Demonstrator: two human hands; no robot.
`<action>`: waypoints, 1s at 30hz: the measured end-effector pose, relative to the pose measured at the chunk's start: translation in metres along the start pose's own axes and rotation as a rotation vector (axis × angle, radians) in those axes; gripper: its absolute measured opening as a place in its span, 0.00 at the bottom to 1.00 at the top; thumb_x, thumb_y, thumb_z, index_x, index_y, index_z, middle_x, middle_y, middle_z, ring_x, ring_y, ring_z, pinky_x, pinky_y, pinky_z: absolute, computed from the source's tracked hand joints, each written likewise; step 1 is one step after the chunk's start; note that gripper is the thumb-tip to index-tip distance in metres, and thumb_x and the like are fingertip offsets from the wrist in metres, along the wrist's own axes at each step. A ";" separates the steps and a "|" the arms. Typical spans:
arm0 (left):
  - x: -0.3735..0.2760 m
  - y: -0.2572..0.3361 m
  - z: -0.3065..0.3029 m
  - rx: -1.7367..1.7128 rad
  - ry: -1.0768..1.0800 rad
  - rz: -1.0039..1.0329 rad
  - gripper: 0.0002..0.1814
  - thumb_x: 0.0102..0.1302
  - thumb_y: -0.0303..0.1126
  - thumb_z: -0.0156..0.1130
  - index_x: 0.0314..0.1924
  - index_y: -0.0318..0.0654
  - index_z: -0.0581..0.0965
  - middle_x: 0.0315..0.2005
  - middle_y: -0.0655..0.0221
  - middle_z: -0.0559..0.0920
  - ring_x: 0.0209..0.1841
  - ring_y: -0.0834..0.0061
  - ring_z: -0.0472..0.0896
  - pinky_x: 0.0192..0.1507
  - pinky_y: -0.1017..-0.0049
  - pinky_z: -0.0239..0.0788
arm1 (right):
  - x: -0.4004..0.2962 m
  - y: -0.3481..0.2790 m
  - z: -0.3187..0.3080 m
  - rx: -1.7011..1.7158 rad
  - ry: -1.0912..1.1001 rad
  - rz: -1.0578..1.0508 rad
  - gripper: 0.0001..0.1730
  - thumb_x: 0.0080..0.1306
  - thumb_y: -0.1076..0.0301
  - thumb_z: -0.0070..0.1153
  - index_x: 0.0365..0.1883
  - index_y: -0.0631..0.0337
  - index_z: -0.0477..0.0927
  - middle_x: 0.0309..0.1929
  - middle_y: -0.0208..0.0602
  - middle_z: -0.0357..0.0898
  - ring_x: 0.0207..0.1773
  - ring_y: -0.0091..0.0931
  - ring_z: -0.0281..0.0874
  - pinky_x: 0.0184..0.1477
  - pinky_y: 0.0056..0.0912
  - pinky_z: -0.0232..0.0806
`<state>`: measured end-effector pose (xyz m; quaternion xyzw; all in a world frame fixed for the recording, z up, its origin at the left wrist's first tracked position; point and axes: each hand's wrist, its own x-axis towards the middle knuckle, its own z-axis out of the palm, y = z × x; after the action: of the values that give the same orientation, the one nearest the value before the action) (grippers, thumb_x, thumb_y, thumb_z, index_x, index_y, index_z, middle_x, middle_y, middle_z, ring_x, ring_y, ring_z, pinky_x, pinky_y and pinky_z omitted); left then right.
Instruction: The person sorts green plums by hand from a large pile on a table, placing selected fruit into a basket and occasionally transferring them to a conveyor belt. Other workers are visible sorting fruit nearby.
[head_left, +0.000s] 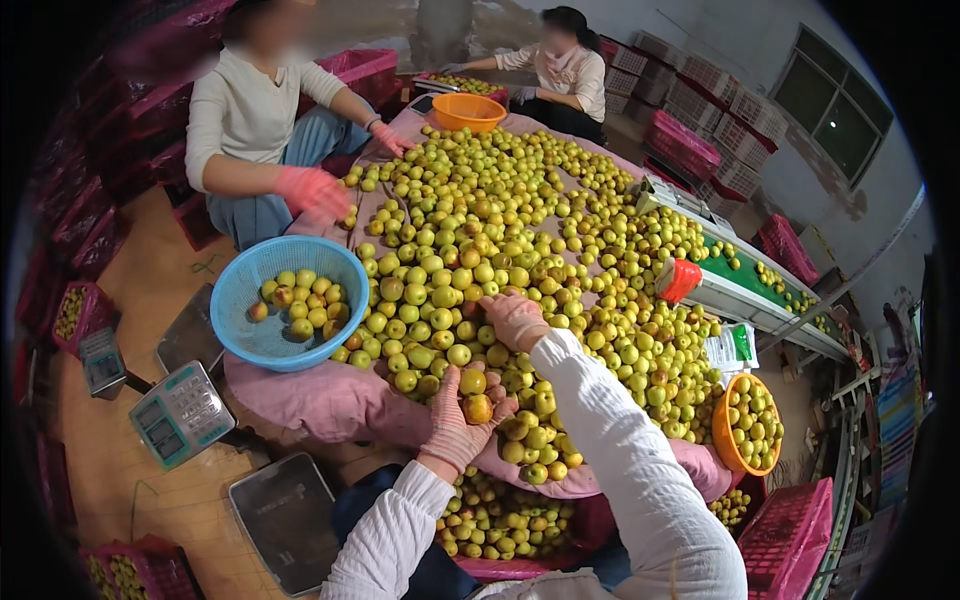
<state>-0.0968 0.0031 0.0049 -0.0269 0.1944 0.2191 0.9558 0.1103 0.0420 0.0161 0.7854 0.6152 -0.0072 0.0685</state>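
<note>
A broad heap of yellow-green jujube-like fruits (480, 217) covers a table draped in pink cloth (322, 394). My left hand (461, 420), in a striped knit glove, is palm up near the front edge and cups two fruits (475, 397), one yellowish and one browner. Farther in, my gloved right hand (514, 319) reaches onto the heap with its fingers at a reddish-brown fruit (472, 310); its fingertips are partly hidden, so its grip is unclear. Left of the heap rests a blue mesh basket (289, 356) with several fruits inside. Below the table edge, more fruits (502, 517) fill a pink-lined crate.
A co-worker in pink gloves (311, 191) sits at the left; another person (570, 75) is at the far end. Orange baskets (469, 112) (724, 431) stand far and right. A green conveyor (739, 274) meets the heap. Digital scales (184, 412) and stacked crates (727, 112) surround the table.
</note>
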 end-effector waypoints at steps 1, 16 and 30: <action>0.002 0.002 -0.002 0.006 0.013 0.000 0.23 0.71 0.56 0.53 0.46 0.43 0.75 0.38 0.60 0.81 0.37 0.58 0.81 0.41 0.55 0.79 | -0.008 0.005 -0.001 0.061 0.007 -0.002 0.19 0.64 0.67 0.51 0.55 0.52 0.76 0.48 0.39 0.81 0.55 0.40 0.77 0.53 0.42 0.72; -0.029 0.025 0.037 -0.098 -0.279 0.141 0.34 0.68 0.68 0.44 0.60 0.50 0.71 0.57 0.54 0.74 0.58 0.47 0.74 0.53 0.37 0.72 | -0.025 0.005 -0.014 0.713 0.285 0.170 0.21 0.69 0.54 0.51 0.54 0.56 0.78 0.49 0.47 0.82 0.51 0.44 0.79 0.53 0.44 0.70; -0.036 0.053 0.043 -0.099 -0.176 0.287 0.25 0.71 0.61 0.49 0.57 0.56 0.72 0.55 0.63 0.76 0.57 0.53 0.75 0.55 0.41 0.71 | 0.010 -0.011 0.034 0.933 0.046 0.053 0.23 0.64 0.50 0.63 0.51 0.54 0.76 0.43 0.39 0.83 0.48 0.35 0.81 0.52 0.38 0.71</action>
<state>-0.1336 0.0421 0.0599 -0.0268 0.1007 0.3641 0.9255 0.1044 0.0505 -0.0200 0.7476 0.5274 -0.2638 -0.3055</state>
